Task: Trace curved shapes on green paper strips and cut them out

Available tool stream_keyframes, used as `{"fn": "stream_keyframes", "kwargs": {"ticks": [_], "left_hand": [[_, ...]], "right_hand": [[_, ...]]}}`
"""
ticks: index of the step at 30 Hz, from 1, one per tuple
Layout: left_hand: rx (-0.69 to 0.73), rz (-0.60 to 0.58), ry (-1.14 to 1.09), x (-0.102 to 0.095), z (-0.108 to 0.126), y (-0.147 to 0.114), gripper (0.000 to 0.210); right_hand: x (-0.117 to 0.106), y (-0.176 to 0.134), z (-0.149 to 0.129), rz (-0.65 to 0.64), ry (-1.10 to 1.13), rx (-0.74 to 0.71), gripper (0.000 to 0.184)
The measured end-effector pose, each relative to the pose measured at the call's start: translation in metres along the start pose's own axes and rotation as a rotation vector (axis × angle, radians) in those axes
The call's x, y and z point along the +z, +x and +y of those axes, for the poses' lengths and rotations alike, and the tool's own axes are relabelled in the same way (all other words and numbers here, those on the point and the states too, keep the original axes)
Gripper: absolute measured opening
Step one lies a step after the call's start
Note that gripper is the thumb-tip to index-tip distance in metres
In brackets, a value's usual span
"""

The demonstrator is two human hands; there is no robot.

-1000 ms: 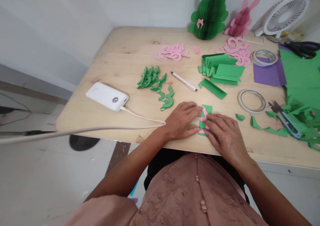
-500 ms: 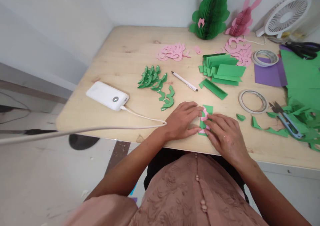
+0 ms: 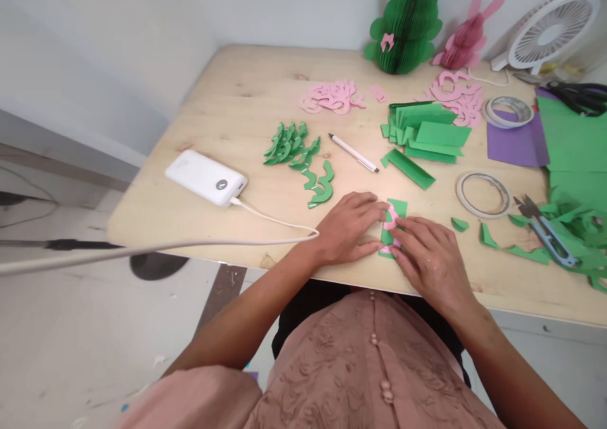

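Close to the table's front edge, a pink curved paper cutout (image 3: pixel 391 219) lies on a small green paper strip (image 3: pixel 399 207). My left hand (image 3: pixel 348 228) holds the cutout's left side down, fingertips at its top and thumb at its bottom. From the other side, my right hand (image 3: pixel 430 258) presses the cutout with fingers and thumb bent over it. The fingers cover part of the pink shape. Left of the hands are several green scalloped cutouts (image 3: pixel 287 143), with one curved green piece (image 3: pixel 324 192) nearest.
A white power bank (image 3: pixel 203 176) with a cable sits left. Behind the hands are a white pen (image 3: pixel 353 153), folded green papers (image 3: pixel 427 129) and pink cutouts (image 3: pixel 332 96). Tape rolls (image 3: pixel 484 194), blue-handled snips (image 3: pixel 545 230) and green scraps lie right; paper rabbits (image 3: pixel 403 28) and a fan (image 3: pixel 550 34) stand behind.
The whole view has shifted slightly, so the objects sit a little further right. Both hands stay in nearly the same place on the pink cutout and green strip.
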State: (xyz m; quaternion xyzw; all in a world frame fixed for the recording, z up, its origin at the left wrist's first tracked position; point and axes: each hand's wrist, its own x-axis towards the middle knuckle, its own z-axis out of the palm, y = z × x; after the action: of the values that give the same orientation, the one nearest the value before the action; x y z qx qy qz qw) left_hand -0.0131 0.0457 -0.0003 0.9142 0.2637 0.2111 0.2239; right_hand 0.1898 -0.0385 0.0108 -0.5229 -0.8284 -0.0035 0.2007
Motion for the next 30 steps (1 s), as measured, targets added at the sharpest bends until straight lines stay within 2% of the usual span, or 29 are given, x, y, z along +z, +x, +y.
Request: {"fn": "stream_keyframes", "kwargs": {"ticks": [19, 30], "left_hand": [[0.028, 0.006, 0.017, -0.0005, -0.0016, 0.0009, 0.028], [0.021, 0.031, -0.01, 0.0018, -0.0018, 0.0008, 0.033]], "right_hand": [[-0.0007, 0.0001, 0.0016, -0.02, -0.029, -0.012, 0.025], [-0.0002, 0.0001, 0.0028, -0.02, -0.041, -0.021, 0.025]]}}
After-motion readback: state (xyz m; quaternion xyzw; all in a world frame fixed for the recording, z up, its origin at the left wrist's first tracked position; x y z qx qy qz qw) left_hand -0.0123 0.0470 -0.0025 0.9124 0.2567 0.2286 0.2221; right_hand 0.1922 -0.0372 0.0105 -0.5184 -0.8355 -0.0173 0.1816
